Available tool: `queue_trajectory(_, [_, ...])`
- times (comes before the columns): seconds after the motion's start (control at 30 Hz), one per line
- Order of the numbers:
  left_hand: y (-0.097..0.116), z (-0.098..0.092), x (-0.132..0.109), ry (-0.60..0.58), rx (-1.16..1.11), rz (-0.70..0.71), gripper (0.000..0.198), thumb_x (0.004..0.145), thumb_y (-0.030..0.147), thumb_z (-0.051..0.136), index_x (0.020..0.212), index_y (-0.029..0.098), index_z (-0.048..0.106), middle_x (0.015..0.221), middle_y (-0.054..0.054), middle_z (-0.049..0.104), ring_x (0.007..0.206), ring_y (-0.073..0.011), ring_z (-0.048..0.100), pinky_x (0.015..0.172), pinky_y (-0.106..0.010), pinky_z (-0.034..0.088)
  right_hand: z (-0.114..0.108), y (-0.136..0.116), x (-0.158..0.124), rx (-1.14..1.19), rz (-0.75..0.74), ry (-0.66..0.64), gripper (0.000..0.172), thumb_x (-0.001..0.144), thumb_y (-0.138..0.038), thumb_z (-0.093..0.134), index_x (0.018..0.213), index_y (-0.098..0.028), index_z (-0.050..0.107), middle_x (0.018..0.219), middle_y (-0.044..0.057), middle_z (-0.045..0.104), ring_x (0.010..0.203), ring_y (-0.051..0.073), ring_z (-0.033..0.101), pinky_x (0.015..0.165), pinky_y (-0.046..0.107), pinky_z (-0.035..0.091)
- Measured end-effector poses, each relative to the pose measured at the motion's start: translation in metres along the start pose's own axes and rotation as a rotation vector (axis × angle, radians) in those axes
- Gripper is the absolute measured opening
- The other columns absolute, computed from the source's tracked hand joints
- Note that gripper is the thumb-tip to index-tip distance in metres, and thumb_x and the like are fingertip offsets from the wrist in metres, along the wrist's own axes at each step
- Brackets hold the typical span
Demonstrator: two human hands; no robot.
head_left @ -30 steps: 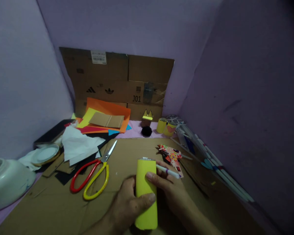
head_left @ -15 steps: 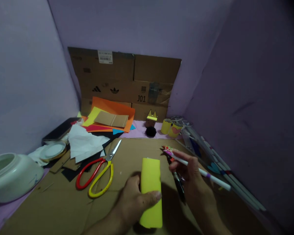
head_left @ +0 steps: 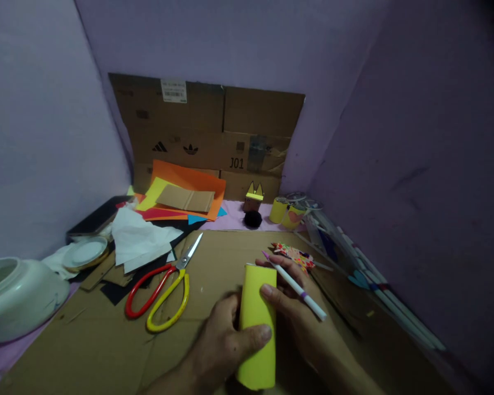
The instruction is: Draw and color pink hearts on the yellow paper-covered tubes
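Observation:
My left hand (head_left: 224, 340) is closed around a yellow paper-covered tube (head_left: 257, 307), its thumb lying across the front. The tube points away from me, with a narrow rim showing at its far end. My right hand (head_left: 298, 302) holds a white felt-tip pen (head_left: 295, 286) with a pink-purple tip and a purple band. Its thumb presses the tube's upper right side, while the pen lies across the fingers, tip toward the tube's far end. Just beyond that hand is a bundle of patterned, colourful pieces (head_left: 293, 253), partly hidden.
Scissors (head_left: 182, 269) with red and yellow handles lie left on the cardboard mat (head_left: 214, 258). Coloured paper (head_left: 214, 192) and white tissue (head_left: 142, 238) are piled behind. A white pot (head_left: 28, 299) stands at far left. Yellow rolls (head_left: 278, 210) and long white sticks (head_left: 403, 312) are at right.
My right hand has moved left onto the tube, its thumb now touching it. The pen has come along and swung to a steeper angle. The tube has shifted slightly right.

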State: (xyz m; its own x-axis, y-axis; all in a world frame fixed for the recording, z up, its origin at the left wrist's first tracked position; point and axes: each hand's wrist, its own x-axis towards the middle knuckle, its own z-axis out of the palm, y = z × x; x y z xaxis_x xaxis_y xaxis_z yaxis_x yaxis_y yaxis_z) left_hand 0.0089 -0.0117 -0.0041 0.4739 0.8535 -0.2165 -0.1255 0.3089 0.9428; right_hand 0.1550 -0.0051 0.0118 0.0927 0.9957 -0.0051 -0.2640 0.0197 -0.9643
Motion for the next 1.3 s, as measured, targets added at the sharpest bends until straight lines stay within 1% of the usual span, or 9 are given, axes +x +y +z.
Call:
queue_trajectory(0.13, [-0.002,-0.001,0.001,0.015,-0.042,0.022,0.051,0.063,0.037,0.074,0.103,0.011,0.055,0.088,-0.011,0.065,0.074,-0.0225,0.061,0.064,-0.031,0.049,-0.001,0.0,0.002,-0.114,-0.05,0.0,0.045,0.065,-0.033,0.075,0.107,-0.023,0.059,0.11,0.008,0.065,0.092,0.025,0.063,0.079,0.037,0.049])
queue_trajectory(0.23, [-0.004,-0.002,0.004,0.035,-0.059,0.003,0.051,0.061,0.038,0.075,0.099,0.01,0.055,0.084,-0.011,0.064,0.071,-0.0224,0.061,0.061,-0.031,0.049,-0.006,-0.006,0.006,-0.143,-0.144,0.159,0.039,0.072,-0.04,0.07,0.106,-0.023,0.061,0.106,0.008,0.068,0.098,0.024,0.062,0.086,0.037,0.046])
queue_trajectory(0.33, [-0.004,-0.003,0.005,0.051,-0.049,-0.043,0.051,0.06,0.038,0.075,0.096,0.01,0.055,0.083,-0.011,0.064,0.071,-0.0216,0.06,0.06,-0.03,0.048,-0.012,-0.015,0.008,-0.068,-0.187,0.351,0.036,0.076,-0.05,0.063,0.097,-0.022,0.066,0.082,0.003,0.07,0.073,0.017,0.064,0.071,0.03,0.049])
queue_trajectory(0.4, [-0.004,-0.003,0.005,0.049,-0.046,-0.056,0.049,0.06,0.038,0.075,0.095,0.011,0.055,0.082,-0.009,0.063,0.07,-0.0207,0.059,0.059,-0.03,0.048,-0.015,-0.017,0.007,-0.055,-0.219,0.409,0.037,0.075,-0.055,0.062,0.087,-0.02,0.068,0.06,-0.001,0.062,0.057,0.013,0.057,0.057,0.024,0.045])
queue_trajectory(0.47, [-0.005,-0.003,0.005,0.036,-0.048,-0.046,0.047,0.06,0.039,0.075,0.094,0.012,0.055,0.079,-0.007,0.062,0.069,-0.0204,0.059,0.059,-0.029,0.047,-0.017,-0.016,0.005,-0.071,-0.274,0.401,0.038,0.076,-0.056,0.06,0.079,-0.018,0.068,0.048,-0.004,0.052,0.05,0.011,0.049,0.05,0.023,0.039])
queue_trajectory(0.6, [-0.006,-0.005,0.007,0.005,-0.053,-0.036,0.05,0.06,0.04,0.076,0.096,0.013,0.056,0.08,-0.008,0.064,0.07,-0.0214,0.06,0.06,-0.029,0.048,-0.02,-0.007,0.001,-0.195,-0.377,0.334,0.033,0.084,-0.049,0.054,0.077,-0.018,0.065,0.047,-0.005,0.045,0.047,0.012,0.043,0.049,0.025,0.035])
queue_trajectory(0.7, [-0.008,-0.007,0.01,-0.024,-0.047,-0.03,0.053,0.06,0.044,0.076,0.098,0.012,0.057,0.085,-0.01,0.066,0.075,-0.0231,0.061,0.064,-0.03,0.048,-0.021,-0.001,0.0,-0.291,-0.407,0.309,0.03,0.088,-0.043,0.05,0.076,-0.019,0.063,0.05,-0.005,0.043,0.047,0.011,0.04,0.046,0.023,0.031])
queue_trajectory(0.9, [-0.007,-0.008,0.012,-0.011,-0.018,-0.039,0.053,0.06,0.044,0.076,0.098,0.011,0.059,0.085,-0.011,0.067,0.075,-0.0232,0.061,0.066,-0.032,0.048,-0.015,-0.002,0.0,-0.28,-0.433,0.283,0.029,0.088,-0.041,0.05,0.071,-0.019,0.06,0.048,-0.006,0.038,0.043,0.01,0.036,0.04,0.021,0.026])
queue_trajectory(1.3, [-0.001,-0.002,0.008,0.016,-0.031,-0.071,0.052,0.059,0.044,0.077,0.095,0.012,0.057,0.079,-0.007,0.064,0.07,-0.0214,0.061,0.061,-0.031,0.05,-0.016,-0.003,-0.004,-0.456,-0.46,0.255,0.029,0.091,-0.038,0.046,0.07,-0.02,0.057,0.051,-0.005,0.041,0.047,0.011,0.04,0.045,0.023,0.029])
